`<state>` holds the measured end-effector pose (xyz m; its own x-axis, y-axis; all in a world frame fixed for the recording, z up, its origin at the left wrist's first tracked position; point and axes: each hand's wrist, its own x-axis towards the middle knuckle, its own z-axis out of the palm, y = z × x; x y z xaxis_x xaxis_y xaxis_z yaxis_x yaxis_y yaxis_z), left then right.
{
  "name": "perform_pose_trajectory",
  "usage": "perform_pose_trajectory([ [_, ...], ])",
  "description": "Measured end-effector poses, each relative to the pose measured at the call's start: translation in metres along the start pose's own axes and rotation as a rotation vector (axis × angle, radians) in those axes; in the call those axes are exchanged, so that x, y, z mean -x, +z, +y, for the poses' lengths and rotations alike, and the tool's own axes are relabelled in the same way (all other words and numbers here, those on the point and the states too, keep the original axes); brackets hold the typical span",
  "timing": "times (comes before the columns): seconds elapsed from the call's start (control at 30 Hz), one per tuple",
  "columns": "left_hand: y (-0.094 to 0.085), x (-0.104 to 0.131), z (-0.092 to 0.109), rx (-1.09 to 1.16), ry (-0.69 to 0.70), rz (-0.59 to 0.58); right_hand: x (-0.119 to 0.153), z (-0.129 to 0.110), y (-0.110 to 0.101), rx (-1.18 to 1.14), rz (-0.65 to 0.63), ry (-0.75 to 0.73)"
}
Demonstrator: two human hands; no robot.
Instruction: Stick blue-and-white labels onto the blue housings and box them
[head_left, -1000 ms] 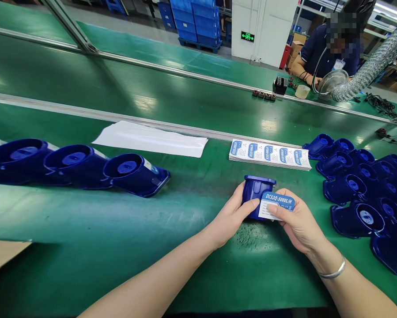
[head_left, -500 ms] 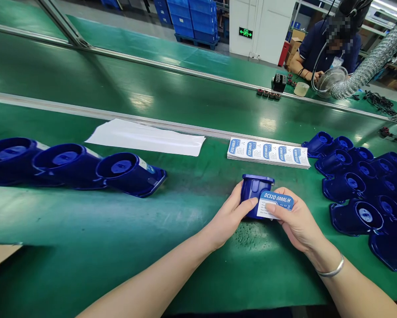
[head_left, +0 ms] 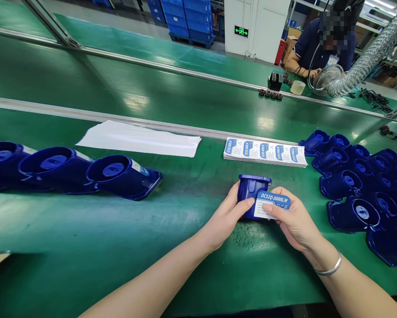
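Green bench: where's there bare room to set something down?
Large patch: the green bench between the left row of blue housings and the left forearm. Smaller: between that row's right end and the left hand. Crowded: the right side, under the housing cluster.

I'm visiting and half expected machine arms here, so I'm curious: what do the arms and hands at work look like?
They are a person's. The left hand and right hand wear no gloves, and no sleeves show on the forearms. A smooth, silver-coloured bangle circles the right wrist; nothing shows on the left.
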<state>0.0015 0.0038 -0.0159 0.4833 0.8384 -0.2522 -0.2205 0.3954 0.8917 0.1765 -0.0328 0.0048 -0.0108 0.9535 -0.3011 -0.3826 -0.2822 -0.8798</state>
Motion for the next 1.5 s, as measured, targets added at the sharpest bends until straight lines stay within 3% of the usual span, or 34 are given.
perform_pose_trajectory([
  [1.5, 0.0032, 0.0009, 0.0047, -0.070, 0.065, -0.044, 0.0003, 0.0011, 0.0011, -0.057, 0.004, 0.024],
])
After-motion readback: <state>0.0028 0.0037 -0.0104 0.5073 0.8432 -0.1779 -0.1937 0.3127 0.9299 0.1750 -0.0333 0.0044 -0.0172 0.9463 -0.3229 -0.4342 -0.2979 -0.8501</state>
